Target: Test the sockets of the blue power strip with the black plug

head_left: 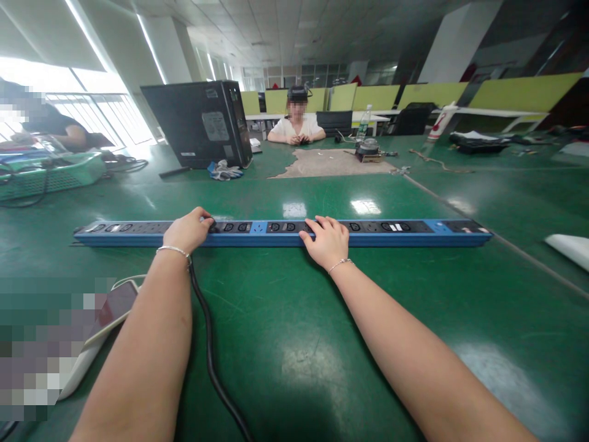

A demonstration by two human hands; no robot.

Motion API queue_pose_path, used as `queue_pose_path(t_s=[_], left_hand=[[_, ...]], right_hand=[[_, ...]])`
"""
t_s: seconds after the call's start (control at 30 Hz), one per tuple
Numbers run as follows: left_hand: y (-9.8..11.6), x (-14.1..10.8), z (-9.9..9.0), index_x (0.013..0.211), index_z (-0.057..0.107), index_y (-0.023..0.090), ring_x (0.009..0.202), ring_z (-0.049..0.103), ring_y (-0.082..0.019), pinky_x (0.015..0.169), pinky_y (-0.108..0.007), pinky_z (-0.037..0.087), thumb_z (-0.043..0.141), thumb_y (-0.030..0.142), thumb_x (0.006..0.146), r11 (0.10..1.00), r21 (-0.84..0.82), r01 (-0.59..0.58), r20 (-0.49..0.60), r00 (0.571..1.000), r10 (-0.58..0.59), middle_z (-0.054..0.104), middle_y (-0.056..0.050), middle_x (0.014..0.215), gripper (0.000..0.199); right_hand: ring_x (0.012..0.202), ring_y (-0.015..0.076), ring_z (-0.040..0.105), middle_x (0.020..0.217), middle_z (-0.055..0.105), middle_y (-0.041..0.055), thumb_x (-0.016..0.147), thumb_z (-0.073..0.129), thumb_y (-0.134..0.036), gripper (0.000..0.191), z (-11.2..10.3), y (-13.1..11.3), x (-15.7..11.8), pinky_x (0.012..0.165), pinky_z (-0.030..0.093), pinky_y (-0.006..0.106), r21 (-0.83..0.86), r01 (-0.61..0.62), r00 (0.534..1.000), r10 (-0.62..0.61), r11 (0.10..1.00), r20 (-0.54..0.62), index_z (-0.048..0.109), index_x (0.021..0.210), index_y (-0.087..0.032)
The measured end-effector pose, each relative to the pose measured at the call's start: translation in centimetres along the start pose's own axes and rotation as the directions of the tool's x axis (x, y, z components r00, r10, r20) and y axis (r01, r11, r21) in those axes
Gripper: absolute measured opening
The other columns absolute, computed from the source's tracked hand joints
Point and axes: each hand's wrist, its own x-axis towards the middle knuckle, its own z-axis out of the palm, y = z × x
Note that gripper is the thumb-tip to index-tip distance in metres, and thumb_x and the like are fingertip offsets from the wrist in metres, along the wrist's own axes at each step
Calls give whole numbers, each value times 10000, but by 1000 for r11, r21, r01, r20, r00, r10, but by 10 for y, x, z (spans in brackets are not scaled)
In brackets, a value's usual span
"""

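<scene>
A long blue power strip point(257, 239) with black socket blocks lies crosswise on the green table. My left hand point(188, 229) is closed at its left half, fingers pinching a dark plug point(212, 225) at the sockets; most of the plug is hidden. From under that wrist a black cord point(209, 344) runs down to the bottom edge of the view. Right of the strip's middle, my right hand point(327, 239) rests on the top with its fingers stretched over the sockets. It grips nothing that I can see.
A phone point(120, 301) lies beside my left forearm. Beyond the strip stand a black computer case point(197, 126), gloves point(224, 170) and a green basket point(69, 170). One person point(297, 126) sits across the table, another point(50, 123) at the left. A white object point(570, 248) lies at the right edge.
</scene>
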Motion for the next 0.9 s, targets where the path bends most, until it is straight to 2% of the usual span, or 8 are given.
queue_pose_path(t_s=[0.17,0.3,0.57,0.77,0.9], left_hand=[[-2,9,6,1084,564,260,994,615,-314,793,-391,458,368,462,829,999,37,-29,-2,1000,29,671,-127,1064,379],[1,13,4,1074,575,253,1026,608,-326,806,-402,463,390,451,808,995,87,-49,26,999,47,667,-140,1094,380],[11,-2,4,1132,524,240,959,631,-327,780,-425,464,289,442,852,992,124,-21,27,999,18,672,-180,1041,417],[15,-1,1,1123,527,226,972,625,-336,774,-426,464,283,406,851,984,174,-29,51,998,20,664,-201,1059,408],[14,-8,4,1147,516,222,986,626,-319,797,-413,460,274,420,864,991,134,-24,20,1000,22,670,-186,1062,422]], right_hand=[[1209,264,400,1309,554,46,892,410,-523,434,0,0,0,979,245,440,1,1,1000,-1,1000,3,618,1197,-294],[1213,266,402,1316,550,43,887,424,-520,428,-1,0,1,982,248,444,3,1,1000,-1,1000,12,617,1196,-296],[1234,266,391,1334,533,47,899,391,-526,448,-2,0,1,999,248,452,-22,0,999,1,1000,47,603,1217,-291],[1284,303,336,1418,445,41,867,438,-570,519,-8,5,0,1009,250,475,-95,117,981,-100,989,163,481,1337,-352],[1288,298,337,1426,437,36,871,454,-545,496,-7,6,-2,1022,241,469,-116,115,985,-98,987,140,488,1330,-361]])
